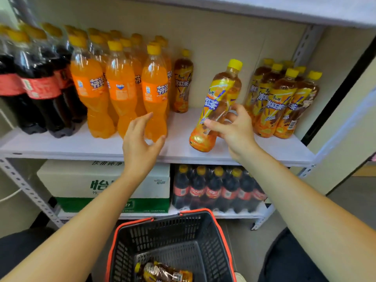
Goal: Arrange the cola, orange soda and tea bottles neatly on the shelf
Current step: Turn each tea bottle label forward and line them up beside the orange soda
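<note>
My right hand (pixel 234 127) grips a tilted tea bottle (pixel 217 98) with a yellow cap, its base just above the white shelf (pixel 179 147). My left hand (pixel 142 139) is open, fingers spread, right in front of the nearest orange soda bottle (pixel 154 86). Cola bottles (pixel 36 82) stand at the shelf's left, orange sodas (pixel 105 84) beside them. One lone tea bottle (pixel 182 82) stands at the back, and a group of tea bottles (pixel 282 102) fills the right end. Another tea bottle (pixel 164 272) lies in the basket.
A black shopping basket (pixel 209 231) with red rim sits below me on the floor. The lower shelf holds a green and white carton (pixel 81 184) and a wrapped pack of cola (pixel 217 190). A metal upright (pixel 305 45) stands at the right.
</note>
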